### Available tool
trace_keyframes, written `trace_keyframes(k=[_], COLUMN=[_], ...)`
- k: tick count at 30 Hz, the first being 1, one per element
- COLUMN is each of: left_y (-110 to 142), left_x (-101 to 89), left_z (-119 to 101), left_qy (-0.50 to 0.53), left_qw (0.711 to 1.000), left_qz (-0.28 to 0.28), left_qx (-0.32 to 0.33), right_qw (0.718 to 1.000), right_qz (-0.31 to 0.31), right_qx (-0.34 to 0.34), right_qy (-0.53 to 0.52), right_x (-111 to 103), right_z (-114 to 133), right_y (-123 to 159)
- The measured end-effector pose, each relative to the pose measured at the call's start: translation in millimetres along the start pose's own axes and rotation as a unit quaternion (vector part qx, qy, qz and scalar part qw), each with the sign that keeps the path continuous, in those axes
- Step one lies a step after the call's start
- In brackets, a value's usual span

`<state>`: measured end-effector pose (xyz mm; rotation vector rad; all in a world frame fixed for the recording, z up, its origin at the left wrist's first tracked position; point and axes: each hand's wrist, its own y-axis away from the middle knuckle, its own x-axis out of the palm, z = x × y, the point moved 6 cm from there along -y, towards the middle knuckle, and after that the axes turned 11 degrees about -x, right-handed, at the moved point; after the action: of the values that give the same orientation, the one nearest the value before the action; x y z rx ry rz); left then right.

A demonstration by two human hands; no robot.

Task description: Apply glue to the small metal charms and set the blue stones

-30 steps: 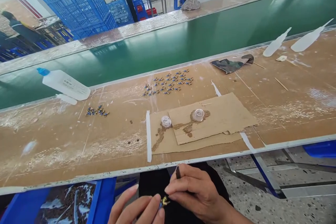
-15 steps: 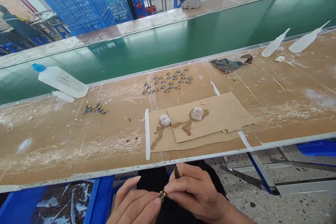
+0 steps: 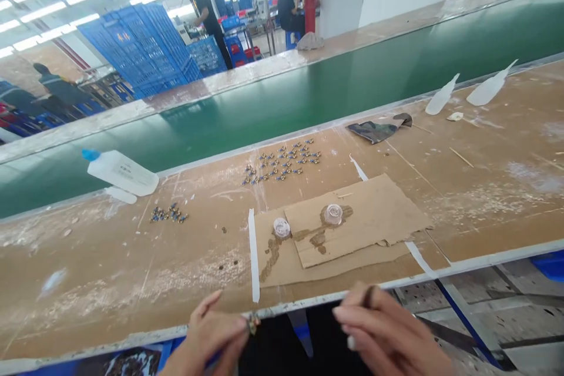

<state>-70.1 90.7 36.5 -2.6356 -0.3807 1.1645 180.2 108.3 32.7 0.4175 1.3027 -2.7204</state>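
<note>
My left hand [image 3: 211, 338] is at the bench's near edge, fingers pinched on a small gold and blue part [image 3: 252, 324]. My right hand [image 3: 383, 335] is apart from it to the right, blurred, fingers curled round a thin dark stick [image 3: 368, 295]. On the bench beyond lie stacked cardboard sheets [image 3: 352, 229] stained brown, with two small clear cups [image 3: 333, 214] [image 3: 281, 227] on them. A spread of several small gold and blue parts [image 3: 286, 162] sits farther back, and a smaller heap of parts [image 3: 168, 214] lies to the left.
A white bottle with a blue cap [image 3: 118, 170] lies at the left by the green conveyor belt [image 3: 308, 94]. A camouflage cloth [image 3: 376, 129] and two white plastic pieces [image 3: 440, 97] lie at the right. Blue crates [image 3: 141, 47] and people stand in the background.
My hands have come apart: the right hand moved right with the stick, the left keeps the small part. The view has tilted up, so both hands sit nearer the bench edge.
</note>
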Motion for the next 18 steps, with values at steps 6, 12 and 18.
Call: trace_keyframes(k=[6,12,18], left_y=[-127.5,-202.1,-216.8], left_x=[20.4,91.0,138.1], left_z=[34.8,40.2,37.6], left_qy=[0.071,0.053,-0.018], left_qw=[0.983,0.979,0.971], left_qz=[0.035,0.118,0.191], left_qx=[-0.166,-0.157,-0.141], right_qw=[0.92,0.904,0.893], right_qz=[-0.261,-0.198,-0.169], right_qx=[0.174,0.159,0.095], right_qy=[0.235,0.345,0.406], right_x=[-72.0,-82.8,-77.7], right_z=[-56.4,-99.5,-94.0], right_y=[27.9,28.6,22.3])
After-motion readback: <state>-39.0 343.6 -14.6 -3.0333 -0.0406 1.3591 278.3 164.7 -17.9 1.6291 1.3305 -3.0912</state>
